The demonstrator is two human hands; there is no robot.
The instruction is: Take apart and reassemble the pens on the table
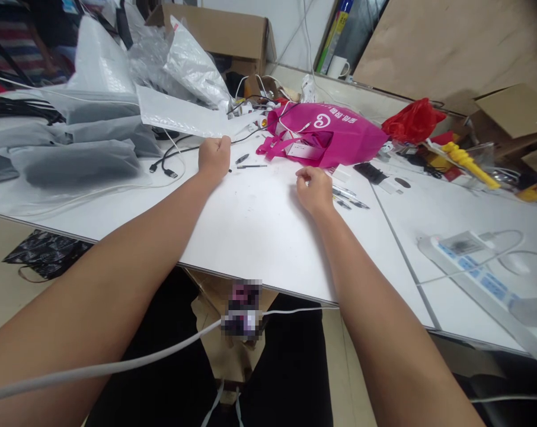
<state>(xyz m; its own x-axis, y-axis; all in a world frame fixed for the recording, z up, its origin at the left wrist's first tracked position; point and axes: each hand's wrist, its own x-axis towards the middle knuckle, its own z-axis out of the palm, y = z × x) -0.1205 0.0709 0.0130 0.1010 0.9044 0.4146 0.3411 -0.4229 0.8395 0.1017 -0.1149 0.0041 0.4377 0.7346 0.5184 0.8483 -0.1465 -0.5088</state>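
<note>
My left hand is closed in a fist over the white table, by the lower edge of a white padded envelope. What its fingers hold, if anything, is hidden; a small black tip shows just beside it. To its right lie a black pen and a short dark pen-like piece. My right hand has its fingers curled, thumb near the fingertips, and I cannot make out anything in them. Several pens lie just right of it, partly covered by the hand.
A pink bag lies behind my right hand. Grey plastic parcels are piled at the left, with black cables beside them. At the right are a power strip and a red plastic bag. Cardboard boxes stand behind.
</note>
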